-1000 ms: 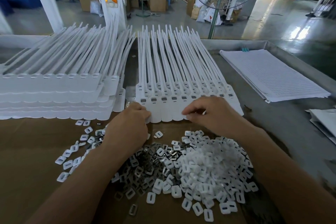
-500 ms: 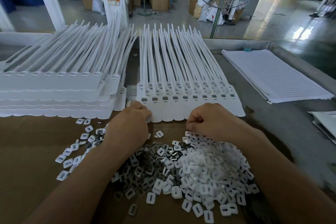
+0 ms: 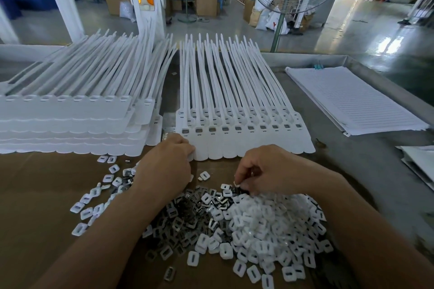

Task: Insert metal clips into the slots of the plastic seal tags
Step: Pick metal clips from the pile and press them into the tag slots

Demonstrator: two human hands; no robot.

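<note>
right hand (image 3: 272, 169) pinches piece (image 3: 235, 183) at clip pile (image 3: 187, 218); left hand (image 3: 168, 162) holds tag strip (image 3: 246, 145)

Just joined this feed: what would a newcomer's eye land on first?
The fanned row of white seal tags at centre, straps pointing away, with a stack of tags left of it. Then the heap of white caps and metal clips nearest the camera, where the right hand pinches a small piece; the left hand touches the row's corner.

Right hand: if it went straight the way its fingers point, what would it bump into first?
Most likely the metal clips, mixed with white plastic pieces, right under the right hand. Its fingertips point down and may already touch them.
</note>
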